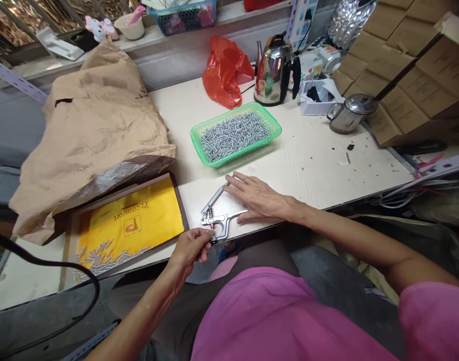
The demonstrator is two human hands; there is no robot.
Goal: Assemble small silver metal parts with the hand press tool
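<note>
A silvery hand tool (225,222) with two spread handles and a dark spring lies at the table's front edge. My right hand (257,196) rests over its handles from the right, fingers stretched out and apart, fingertips touching the upper handle. At the tool's near end, by a small red part, my left hand (195,243) is closed in a pinch; whatever is between its fingers is too small to make out. Beyond the tool stands a green plastic basket (271,138) filled with small shiny metal pins (235,134).
To the left, a shallow tray (180,200) holds a yellow printed sheet (158,205) and loose metal pieces (101,258). Behind it lies a large brown paper bag (105,110). A red plastic bag (225,70), electric kettle (274,70), metal pot (352,113) and cardboard boxes (406,75) stand farther back.
</note>
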